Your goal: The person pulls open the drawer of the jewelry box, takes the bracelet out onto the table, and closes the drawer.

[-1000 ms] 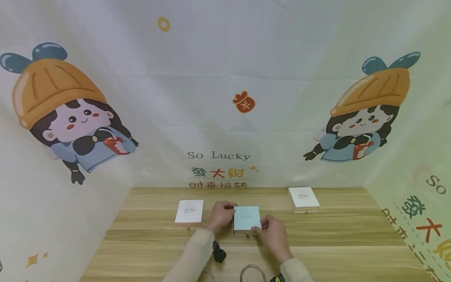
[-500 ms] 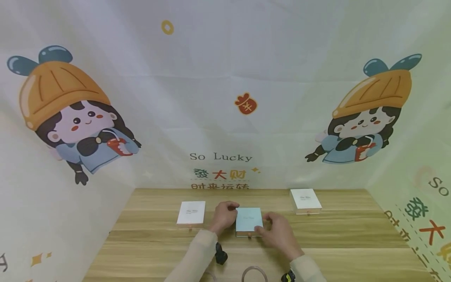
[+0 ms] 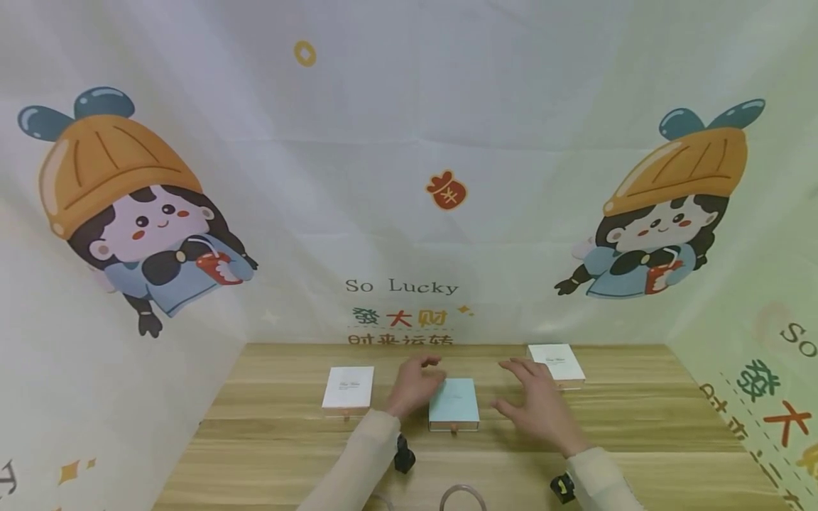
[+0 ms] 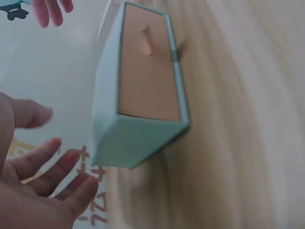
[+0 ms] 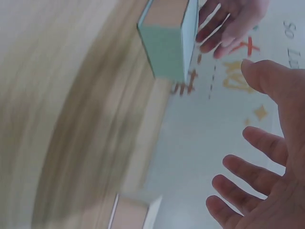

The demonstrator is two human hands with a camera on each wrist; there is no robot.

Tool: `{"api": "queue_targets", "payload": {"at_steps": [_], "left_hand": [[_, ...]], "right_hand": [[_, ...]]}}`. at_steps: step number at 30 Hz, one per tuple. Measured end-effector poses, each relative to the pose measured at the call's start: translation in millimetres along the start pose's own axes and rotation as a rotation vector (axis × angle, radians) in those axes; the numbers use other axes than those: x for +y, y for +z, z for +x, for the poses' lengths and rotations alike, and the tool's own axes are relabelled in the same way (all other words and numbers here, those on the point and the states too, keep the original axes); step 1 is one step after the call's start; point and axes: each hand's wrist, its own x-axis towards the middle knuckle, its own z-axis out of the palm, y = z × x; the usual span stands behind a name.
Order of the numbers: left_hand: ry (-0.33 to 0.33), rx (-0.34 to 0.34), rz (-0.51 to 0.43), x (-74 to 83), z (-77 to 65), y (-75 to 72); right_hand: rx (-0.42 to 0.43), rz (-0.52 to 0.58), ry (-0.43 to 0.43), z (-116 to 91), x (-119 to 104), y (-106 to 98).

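Observation:
A pale turquoise drawer box (image 3: 455,402) lies flat on the wooden table in the middle of the head view. Its tan drawer front (image 4: 150,76) with a small ribbon pull (image 4: 147,42) shows in the left wrist view. My left hand (image 3: 415,387) is at the box's left side, overlapping its far left corner in the head view; the left wrist view shows the fingers loosely bent and apart from the box. My right hand (image 3: 537,404) is off to the right of the box, fingers spread, holding nothing.
A white drawer box (image 3: 348,387) lies on the table to the left. Another white box (image 3: 558,363) is at the back right, partly behind my right hand. A translucent ring (image 3: 463,497) shows at the bottom edge. A printed cloth backdrop (image 3: 409,234) rises behind the table.
My right hand has let go of the turquoise box and moved right, its fingers spreading. My left hand has loosened and lifted off its left side. The box stays in place.

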Motion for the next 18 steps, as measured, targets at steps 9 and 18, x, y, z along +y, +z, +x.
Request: {"api": "queue_targets", "payload": {"at_steps": [9,18], "left_hand": [[0.141,-0.135,0.086,26.6,16.9,14.7],[0.147,-0.275,0.119,54.3,31.9,41.0]], "right_hand": [[0.049,-0.027,0.037,-1.4,37.0,-27.6],[-0.016,-0.010,0.174,-4.5,65.7,-42.2]]}}
